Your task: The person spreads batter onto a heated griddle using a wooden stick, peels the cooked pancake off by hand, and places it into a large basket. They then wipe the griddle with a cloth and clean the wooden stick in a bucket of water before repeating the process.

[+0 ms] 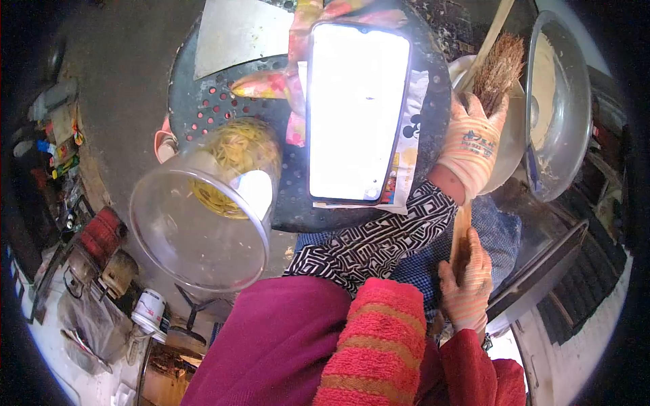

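My left hand [474,145], in an orange-and-white striped glove with a black-and-white patterned sleeve, is closed on a brown bristle brush [501,64] beside a pale bowl [506,155]. A long light wooden stick [493,34] slants up behind the fingers. Below, my right hand [467,284], in a similar glove, has its fingers round a light wooden piece [461,233]; the piece's far end is hidden under the left wrist. A phone [359,111] with a glaring white screen lies on printed paper [409,149] on a dark perforated round surface [291,203].
At left, a clear plastic tub [203,254] holds pale yellow-green strips [237,152]. A large metal basin [575,101] with pale residue stands at right. Pink-yellow cloth [296,88] and a white sheet [240,34] lie behind. A red striped towel [372,345] covers my lap.
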Demonstrator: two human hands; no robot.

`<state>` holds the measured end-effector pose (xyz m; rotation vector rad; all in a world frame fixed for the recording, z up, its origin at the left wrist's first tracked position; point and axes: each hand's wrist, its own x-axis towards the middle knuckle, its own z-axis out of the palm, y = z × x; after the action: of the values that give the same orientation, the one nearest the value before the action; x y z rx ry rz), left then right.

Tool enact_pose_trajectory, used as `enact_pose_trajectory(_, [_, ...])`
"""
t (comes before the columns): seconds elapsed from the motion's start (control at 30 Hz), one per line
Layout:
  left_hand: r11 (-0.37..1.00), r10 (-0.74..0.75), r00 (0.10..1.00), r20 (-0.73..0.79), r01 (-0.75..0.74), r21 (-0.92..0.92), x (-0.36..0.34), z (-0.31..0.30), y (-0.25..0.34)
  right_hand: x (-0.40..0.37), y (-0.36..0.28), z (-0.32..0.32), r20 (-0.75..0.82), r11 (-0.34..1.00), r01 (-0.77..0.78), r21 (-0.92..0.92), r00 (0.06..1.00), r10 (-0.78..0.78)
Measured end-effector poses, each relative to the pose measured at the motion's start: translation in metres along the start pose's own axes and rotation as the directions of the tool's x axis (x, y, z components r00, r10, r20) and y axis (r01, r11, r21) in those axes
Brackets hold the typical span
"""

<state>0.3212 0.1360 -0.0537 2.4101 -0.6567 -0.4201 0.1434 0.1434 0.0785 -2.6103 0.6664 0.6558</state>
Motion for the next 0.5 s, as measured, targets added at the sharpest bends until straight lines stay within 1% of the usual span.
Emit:
enact_pose_trajectory(0.07, [1.000, -0.001, 1.000, -0.014, 0.001, -0.013, 0.000, 0.004, 0.000, 0.005, -0.005, -0.007, 0.038, 0.992, -0.001, -0.128, 0.999, 0.006])
enact_pose_trajectory(0.17, [0.995, -0.073, 0.997, 0.031, 0.074, -0.064, 0.003, 0.004, 0.003, 0.006, -0.007, -0.007, 0.056, 0.969, -0.028, -0.247, 0.998, 0.043])
enact_pose_trajectory(0.2, [0.990, -0.107, 0.992, 0.060, 0.112, -0.086, 0.004, 0.003, 0.004, 0.007, -0.006, -0.007, 0.053, 0.977, -0.041, -0.209, 0.997, 0.053])
enact_pose_trajectory(0.23, [0.990, -0.105, 0.991, 0.078, 0.111, -0.089, 0.004, 0.000, 0.004, 0.007, -0.002, -0.006, 0.050, 0.984, -0.053, -0.169, 0.997, 0.062])
enact_pose_trajectory(0.3, [0.990, -0.099, 0.989, 0.113, 0.109, -0.092, 0.004, -0.004, 0.003, 0.007, 0.009, -0.005, 0.027, 0.996, -0.062, -0.070, 0.998, 0.064])
enact_pose_trajectory(0.37, [1.000, -0.020, 0.999, 0.034, 0.019, 0.011, 0.000, -0.003, 0.002, 0.008, 0.022, -0.006, -0.016, 0.998, -0.051, 0.046, 0.999, 0.052])
enact_pose_trajectory(0.4, [1.000, 0.005, 1.000, 0.028, -0.006, 0.030, -0.001, -0.006, 0.001, 0.010, 0.019, -0.011, 0.051, 0.956, -0.218, 0.198, 0.976, 0.212])
enact_pose_trajectory(0.43, [0.998, 0.029, 0.999, 0.022, -0.030, 0.049, -0.001, -0.009, 0.000, 0.015, 0.013, -0.019, 0.141, 0.864, -0.380, 0.330, 0.925, 0.353])
enact_pose_trajectory(0.47, [0.999, 0.035, 0.998, 0.048, -0.037, 0.032, -0.001, -0.013, 0.000, 0.017, 0.009, -0.026, 0.249, 0.727, -0.529, 0.437, 0.848, 0.467])
enact_pose_trajectory(0.5, [0.999, 0.034, 0.998, 0.045, -0.035, 0.023, -0.001, -0.014, 0.000, 0.017, 0.010, -0.029, 0.321, 0.573, -0.555, 0.603, 0.826, 0.464])
